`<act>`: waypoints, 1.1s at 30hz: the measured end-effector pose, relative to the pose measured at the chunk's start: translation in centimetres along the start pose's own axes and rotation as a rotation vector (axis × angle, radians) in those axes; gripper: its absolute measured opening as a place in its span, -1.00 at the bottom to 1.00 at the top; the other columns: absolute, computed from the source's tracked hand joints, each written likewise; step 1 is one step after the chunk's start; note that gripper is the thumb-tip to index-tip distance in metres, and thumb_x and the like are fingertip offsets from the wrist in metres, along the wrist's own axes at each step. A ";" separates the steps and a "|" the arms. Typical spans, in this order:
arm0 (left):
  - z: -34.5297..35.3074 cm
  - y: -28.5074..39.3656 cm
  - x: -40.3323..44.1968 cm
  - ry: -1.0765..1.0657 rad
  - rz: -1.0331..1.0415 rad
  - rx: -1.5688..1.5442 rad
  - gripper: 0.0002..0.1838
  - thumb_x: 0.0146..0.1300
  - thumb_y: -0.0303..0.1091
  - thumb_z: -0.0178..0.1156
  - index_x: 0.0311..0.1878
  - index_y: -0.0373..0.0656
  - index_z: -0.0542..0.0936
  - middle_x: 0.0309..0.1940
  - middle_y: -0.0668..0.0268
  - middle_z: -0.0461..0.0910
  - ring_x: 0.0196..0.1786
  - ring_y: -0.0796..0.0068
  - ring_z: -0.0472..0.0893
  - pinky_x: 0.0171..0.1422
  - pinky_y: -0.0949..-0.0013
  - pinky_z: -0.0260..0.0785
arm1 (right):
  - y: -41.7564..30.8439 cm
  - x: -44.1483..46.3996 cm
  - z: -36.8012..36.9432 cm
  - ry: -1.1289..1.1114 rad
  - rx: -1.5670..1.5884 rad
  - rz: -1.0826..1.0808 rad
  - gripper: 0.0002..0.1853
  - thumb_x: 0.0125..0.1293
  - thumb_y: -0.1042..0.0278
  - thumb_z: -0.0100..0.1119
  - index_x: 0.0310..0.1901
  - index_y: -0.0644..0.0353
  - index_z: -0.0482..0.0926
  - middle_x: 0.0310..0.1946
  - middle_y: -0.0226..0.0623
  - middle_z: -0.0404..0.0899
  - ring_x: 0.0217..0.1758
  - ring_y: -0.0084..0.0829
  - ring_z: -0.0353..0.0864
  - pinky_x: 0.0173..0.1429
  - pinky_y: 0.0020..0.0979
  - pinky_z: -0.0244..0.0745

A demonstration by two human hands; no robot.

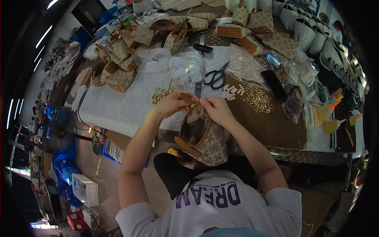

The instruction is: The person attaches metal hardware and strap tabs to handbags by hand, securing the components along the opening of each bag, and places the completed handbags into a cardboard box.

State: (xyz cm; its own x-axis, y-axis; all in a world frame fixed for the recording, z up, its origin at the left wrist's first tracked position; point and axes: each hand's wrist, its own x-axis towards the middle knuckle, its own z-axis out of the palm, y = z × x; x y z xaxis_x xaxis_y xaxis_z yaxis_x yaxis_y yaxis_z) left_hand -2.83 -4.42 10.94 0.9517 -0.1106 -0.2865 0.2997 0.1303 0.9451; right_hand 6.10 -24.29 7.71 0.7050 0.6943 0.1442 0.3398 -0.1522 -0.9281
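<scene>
A patterned beige handbag [213, 145] with brown leather trim hangs at the table's front edge, its mouth turned up and its lining showing. My left hand [172, 105] pinches a brown leather strap [187, 98] at the far side of the bag's mouth, where a small gold metal piece shows. Just beside it, my right hand [216, 111] is closed on the bag's rim, thumb and fingertips together. A second brown leather tab [187, 147] sticks out at the near side of the mouth. What lies between the fingertips is partly hidden.
Gold rings [257, 99] and white strips [229, 92] lie ahead on the right, with more gold hardware [161, 94] on the left. Black scissors [216, 78], a phone [273, 85] and glue bottles [324, 112] are around. Finished-looking bags [120, 81] crowd the back.
</scene>
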 end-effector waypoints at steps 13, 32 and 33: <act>0.8 1.2 -0.1 0.003 0.063 0.320 -0.77 0.23 -0.51 0.27 -0.05 -0.28 0.58 -0.19 0.40 0.63 -0.15 0.66 0.56 -0.01 0.52 0.43 | 2.1 0.3 0.3 -0.015 0.076 0.010 -0.58 0.37 0.09 0.12 -0.40 0.38 0.57 -0.72 -0.21 0.38 -0.62 -0.52 0.29 -0.48 -0.34 0.23; 2.6 0.7 -0.1 0.225 0.121 0.583 -0.88 0.14 -0.51 0.32 -0.26 -0.30 0.61 -0.41 0.30 0.66 -0.32 0.61 0.61 -0.18 0.49 0.44 | 1.2 0.1 -0.2 -0.093 0.055 0.059 -0.62 0.36 0.10 0.14 -0.27 0.35 0.63 -0.67 -0.29 0.46 -0.57 -0.58 0.33 -0.44 -0.40 0.26; 2.7 0.7 -0.2 0.243 0.134 0.621 -0.87 0.14 -0.50 0.32 -0.25 -0.30 0.60 -0.41 0.29 0.66 -0.32 0.60 0.61 -0.19 0.48 0.44 | 1.1 0.2 -0.4 -0.113 0.056 0.066 -0.64 0.35 0.12 0.16 -0.26 0.35 0.64 -0.65 -0.30 0.50 -0.55 -0.58 0.37 -0.42 -0.41 0.29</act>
State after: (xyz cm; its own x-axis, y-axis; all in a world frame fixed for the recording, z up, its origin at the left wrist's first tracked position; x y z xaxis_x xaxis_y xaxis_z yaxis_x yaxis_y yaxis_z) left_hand -2.99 -7.01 12.07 0.9877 0.1009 -0.1190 0.1528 -0.4703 0.8692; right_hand 6.85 -24.59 6.80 0.6490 0.7594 0.0456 0.2578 -0.1631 -0.9523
